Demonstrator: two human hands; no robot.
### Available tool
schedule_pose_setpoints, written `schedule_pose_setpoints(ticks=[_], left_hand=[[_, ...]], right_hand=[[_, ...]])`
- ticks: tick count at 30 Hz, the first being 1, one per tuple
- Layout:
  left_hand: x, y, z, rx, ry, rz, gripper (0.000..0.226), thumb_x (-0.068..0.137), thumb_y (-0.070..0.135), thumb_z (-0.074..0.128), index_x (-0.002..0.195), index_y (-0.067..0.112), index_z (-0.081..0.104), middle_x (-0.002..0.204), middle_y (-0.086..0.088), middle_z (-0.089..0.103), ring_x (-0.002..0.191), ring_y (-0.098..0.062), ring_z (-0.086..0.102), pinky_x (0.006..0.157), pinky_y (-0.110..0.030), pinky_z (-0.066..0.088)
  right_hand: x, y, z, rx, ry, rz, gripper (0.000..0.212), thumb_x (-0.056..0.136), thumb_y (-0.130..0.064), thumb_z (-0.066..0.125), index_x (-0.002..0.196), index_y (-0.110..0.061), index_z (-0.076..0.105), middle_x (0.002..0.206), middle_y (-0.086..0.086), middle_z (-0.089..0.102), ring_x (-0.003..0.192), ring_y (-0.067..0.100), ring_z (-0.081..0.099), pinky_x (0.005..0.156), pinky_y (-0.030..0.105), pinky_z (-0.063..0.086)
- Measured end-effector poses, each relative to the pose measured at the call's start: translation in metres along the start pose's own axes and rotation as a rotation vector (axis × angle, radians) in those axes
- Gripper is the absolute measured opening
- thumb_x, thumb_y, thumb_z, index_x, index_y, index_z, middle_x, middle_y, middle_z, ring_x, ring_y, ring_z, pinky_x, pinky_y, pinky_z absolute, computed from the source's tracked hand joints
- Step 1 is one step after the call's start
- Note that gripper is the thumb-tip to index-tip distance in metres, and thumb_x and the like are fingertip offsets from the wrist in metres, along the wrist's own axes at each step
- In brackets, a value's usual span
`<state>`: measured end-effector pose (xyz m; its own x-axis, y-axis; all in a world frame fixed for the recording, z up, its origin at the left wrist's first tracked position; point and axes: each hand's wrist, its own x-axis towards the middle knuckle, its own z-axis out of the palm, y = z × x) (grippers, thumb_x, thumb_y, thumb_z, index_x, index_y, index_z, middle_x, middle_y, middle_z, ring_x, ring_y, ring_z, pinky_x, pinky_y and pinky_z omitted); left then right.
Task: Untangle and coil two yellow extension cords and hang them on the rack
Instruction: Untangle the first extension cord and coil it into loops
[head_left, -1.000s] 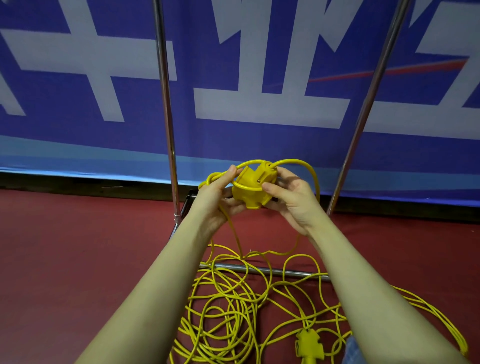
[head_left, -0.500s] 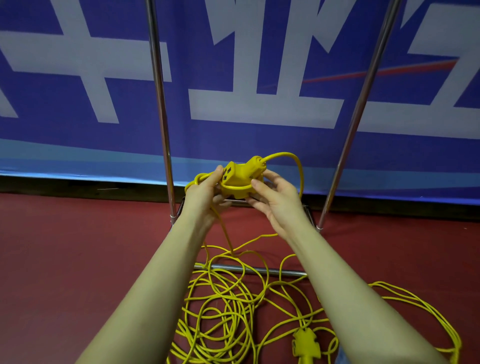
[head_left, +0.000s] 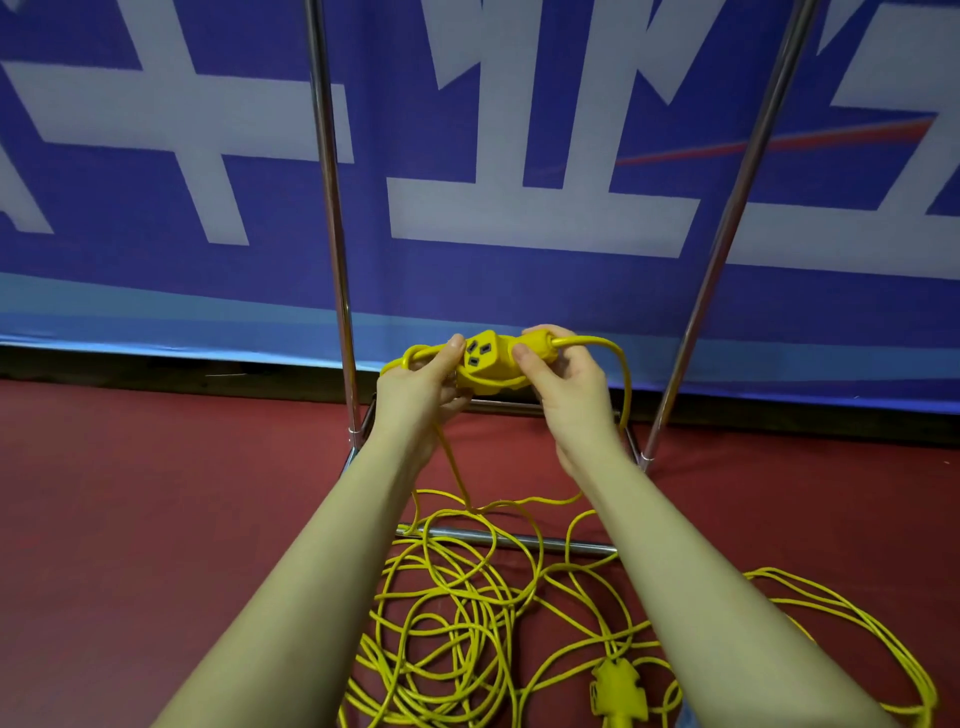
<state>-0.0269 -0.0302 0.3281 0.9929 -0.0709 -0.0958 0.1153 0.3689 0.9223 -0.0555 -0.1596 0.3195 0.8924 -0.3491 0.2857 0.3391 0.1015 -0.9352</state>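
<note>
Untangling step: left hand (head_left: 415, 387) and right hand (head_left: 566, 379) both grip the yellow triple-outlet socket (head_left: 488, 361) (cord trailing); next, free its loops.

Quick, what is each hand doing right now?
Left hand: holds a loop of yellow cord, thumb against the socket block.
Right hand: grips the socket block's other end.

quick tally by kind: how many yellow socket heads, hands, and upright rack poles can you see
yellow socket heads: 2, one held between the left hand and right hand, one lying on the floor among the cord loops
hands: 2
upright rack poles: 2, left pole and right pole
total: 6
</note>
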Motion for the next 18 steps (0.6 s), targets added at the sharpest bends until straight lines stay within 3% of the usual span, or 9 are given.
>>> schedule_pose_setpoints(ticks=[4, 9, 13, 18], left_hand=[[0.001, -0.001, -0.002, 0.006, 0.020, 0.022, 0.010, 0.091, 0.018, 0.066, 0.085, 0.010, 0.065, 0.088, -0.013, 0.069, 0.087, -0.028, 0.069, 0.080, -0.037, 0.056], [0.003, -0.004, 0.000, 0.003, 0.077, 0.011, 0.016, 0.089, 0.013, 0.069, 0.076, 0.009, 0.060, 0.086, -0.014, 0.067, 0.081, -0.027, 0.068, 0.074, -0.036, 0.058], [0.009, -0.001, -0.006, -0.078, 0.134, -0.104, 0.016, 0.080, 0.013, 0.077, 0.074, 0.013, 0.062, 0.071, -0.004, 0.062, 0.067, -0.014, 0.061, 0.061, -0.028, 0.053], [0.011, 0.004, -0.005, -0.186, 0.057, -0.266, 0.029, 0.089, 0.018, 0.067, 0.061, 0.017, 0.062, 0.050, 0.003, 0.063, 0.054, -0.008, 0.055, 0.044, -0.016, 0.040]], right_hand=[[0.000, 0.002, 0.001, 0.031, 0.019, 0.032, 0.011, 0.089, -0.012, 0.064, 0.096, -0.019, 0.060, 0.090, -0.001, 0.065, 0.093, 0.017, 0.061, 0.095, 0.042, 0.047], [-0.003, 0.000, 0.006, -0.086, 0.052, -0.107, 0.016, 0.088, -0.006, 0.064, 0.098, -0.017, 0.058, 0.087, -0.003, 0.063, 0.084, 0.007, 0.060, 0.082, 0.021, 0.049], [-0.003, 0.003, 0.007, -0.141, 0.081, -0.153, 0.016, 0.088, -0.007, 0.065, 0.102, -0.012, 0.058, 0.090, 0.002, 0.064, 0.089, 0.015, 0.062, 0.087, 0.029, 0.050], [-0.003, 0.005, 0.006, -0.085, 0.114, -0.127, 0.015, 0.088, -0.006, 0.064, 0.102, -0.008, 0.058, 0.089, 0.004, 0.062, 0.086, 0.012, 0.060, 0.086, 0.028, 0.050]])
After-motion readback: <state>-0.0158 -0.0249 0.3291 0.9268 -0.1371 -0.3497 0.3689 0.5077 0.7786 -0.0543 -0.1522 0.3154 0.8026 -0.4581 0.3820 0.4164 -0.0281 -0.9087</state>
